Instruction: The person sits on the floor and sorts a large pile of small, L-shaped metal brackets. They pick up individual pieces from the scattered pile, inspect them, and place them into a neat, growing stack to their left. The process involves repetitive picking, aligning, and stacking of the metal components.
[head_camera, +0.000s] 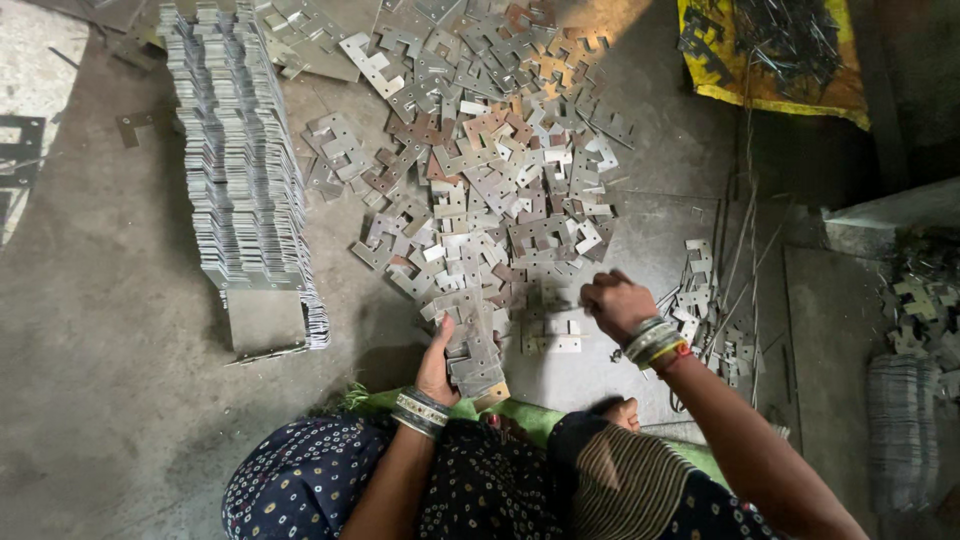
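Plates (500, 170) of stamped metal lie in a loose heap on the floor (110, 330), filling the upper middle of the frame. Low in the centre, the left hand (438, 365) grasps a small stack (475, 362) of these plates, held against the lap. Just right of it, the right hand (612, 303) is clenched, knuckles up, over the heap's near edge; what its fingers pinch cannot be told. At upper left stands a tall, neat pile (240, 170) of plates. A yellow sack (770, 50) lies at upper right.
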